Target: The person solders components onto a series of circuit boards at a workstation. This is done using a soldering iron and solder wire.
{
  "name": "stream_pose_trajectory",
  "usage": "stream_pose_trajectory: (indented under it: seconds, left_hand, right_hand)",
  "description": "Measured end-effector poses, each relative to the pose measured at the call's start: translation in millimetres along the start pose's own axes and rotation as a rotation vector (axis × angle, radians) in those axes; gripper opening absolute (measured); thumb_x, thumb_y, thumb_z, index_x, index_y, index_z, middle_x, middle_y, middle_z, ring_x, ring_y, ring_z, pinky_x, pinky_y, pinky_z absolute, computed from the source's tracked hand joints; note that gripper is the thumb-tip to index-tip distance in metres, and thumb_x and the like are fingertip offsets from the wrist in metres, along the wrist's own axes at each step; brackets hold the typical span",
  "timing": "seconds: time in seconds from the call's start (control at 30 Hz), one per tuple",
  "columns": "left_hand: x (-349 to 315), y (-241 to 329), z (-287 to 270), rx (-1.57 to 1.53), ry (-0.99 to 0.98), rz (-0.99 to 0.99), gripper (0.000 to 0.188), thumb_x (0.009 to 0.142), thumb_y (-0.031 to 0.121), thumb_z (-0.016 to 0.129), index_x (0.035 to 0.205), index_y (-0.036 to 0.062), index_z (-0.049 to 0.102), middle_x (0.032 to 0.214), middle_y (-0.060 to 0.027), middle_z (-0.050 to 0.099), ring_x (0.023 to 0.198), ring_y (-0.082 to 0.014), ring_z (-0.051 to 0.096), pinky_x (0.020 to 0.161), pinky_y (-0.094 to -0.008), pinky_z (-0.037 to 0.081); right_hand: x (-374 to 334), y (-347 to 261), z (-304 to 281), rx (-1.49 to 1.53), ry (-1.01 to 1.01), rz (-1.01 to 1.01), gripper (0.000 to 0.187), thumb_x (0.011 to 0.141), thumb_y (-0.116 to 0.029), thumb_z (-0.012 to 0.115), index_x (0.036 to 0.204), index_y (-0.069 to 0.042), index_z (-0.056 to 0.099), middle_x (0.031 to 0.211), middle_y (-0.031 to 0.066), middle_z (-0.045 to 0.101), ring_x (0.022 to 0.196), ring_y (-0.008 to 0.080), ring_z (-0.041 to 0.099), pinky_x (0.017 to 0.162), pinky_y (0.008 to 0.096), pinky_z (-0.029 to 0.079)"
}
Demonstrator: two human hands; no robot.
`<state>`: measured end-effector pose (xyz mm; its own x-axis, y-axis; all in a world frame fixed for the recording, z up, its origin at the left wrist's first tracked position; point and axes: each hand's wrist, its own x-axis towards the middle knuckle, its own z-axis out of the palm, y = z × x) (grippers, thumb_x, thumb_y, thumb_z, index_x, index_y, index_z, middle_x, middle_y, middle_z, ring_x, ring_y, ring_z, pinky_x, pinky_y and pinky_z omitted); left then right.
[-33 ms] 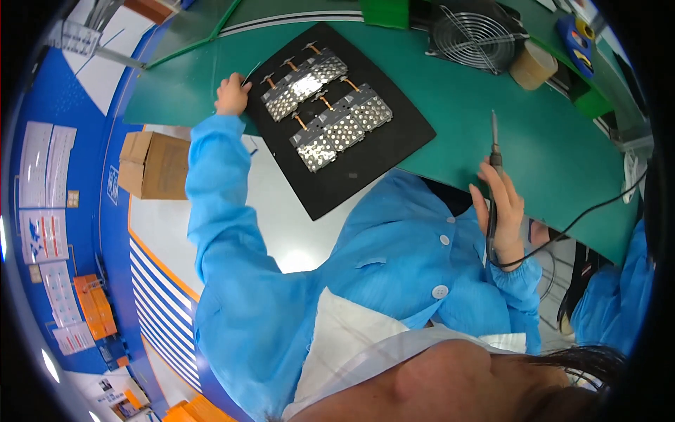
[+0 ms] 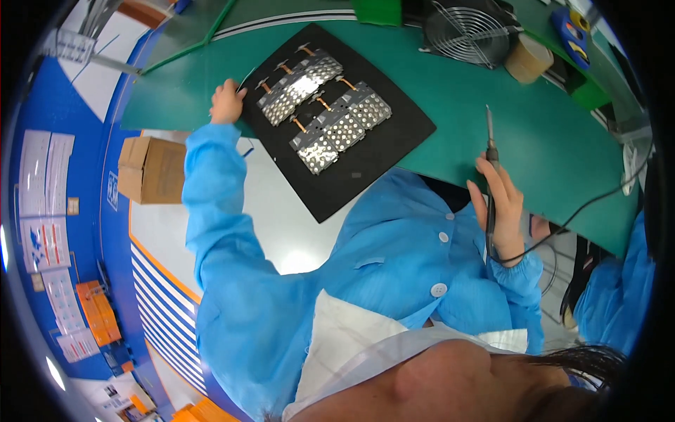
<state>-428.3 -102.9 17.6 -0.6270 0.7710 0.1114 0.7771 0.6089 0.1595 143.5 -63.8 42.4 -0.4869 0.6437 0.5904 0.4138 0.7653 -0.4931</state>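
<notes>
My right hand (image 2: 505, 211) holds a soldering iron (image 2: 491, 155) by its dark handle. The tip points away from me, above the green bench, apart from the boards. At the far left corner of a black mat (image 2: 316, 193), my left hand (image 2: 228, 103) is closed around a thin, pale, wire-like strand (image 2: 247, 79). Most of that strand is hidden by the fingers. Two rows of metal-faced boards lie on the mat: a far row (image 2: 299, 86) and a near row (image 2: 341, 130). Short copper-coloured tabs (image 2: 325, 104) stick out from their far edges.
A round fan with a wire guard (image 2: 467, 39) stands at the back right of the green bench (image 2: 450, 112), beside a tape roll (image 2: 529, 59). The iron's black cord (image 2: 583, 207) runs off to the right. A cardboard box (image 2: 152, 171) sits left, below the bench edge.
The whole view has shifted slightly. Both hands keep nearly the same places and grips, and the boards have not visibly moved on the mat.
</notes>
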Motion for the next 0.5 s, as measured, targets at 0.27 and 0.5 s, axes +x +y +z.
stream_pose_trajectory:
  seconds: [0.27,0.5]
  left_hand:
    - [-73.7,-18.7,-27.0,-0.102,-0.083,0.314,0.024,0.094,0.019,0.057,0.111,0.0065,0.048,0.106,-0.0217,0.057,0.096,-0.0443,0.055,0.079,-0.0525,0.045]
    - [-99.4,15.9,-47.8,-0.164,-0.087,0.544,0.018,0.092,0.013,0.059,0.100,0.0008,0.047,0.087,-0.0243,0.058,0.082,-0.0448,0.056,0.067,-0.0478,0.044]
  right_hand:
    - [18.9,-37.1,45.2,-0.030,0.002,0.079,0.044,0.077,-0.002,0.070,0.120,-0.004,0.059,0.100,0.0148,0.062,0.074,0.0292,0.062,0.064,0.0360,0.051]
    - [39.0,-55.7,72.7,-0.083,0.037,0.116,0.043,0.079,0.000,0.067,0.121,-0.005,0.058,0.102,0.0173,0.062,0.082,0.0351,0.063,0.070,0.0379,0.051]
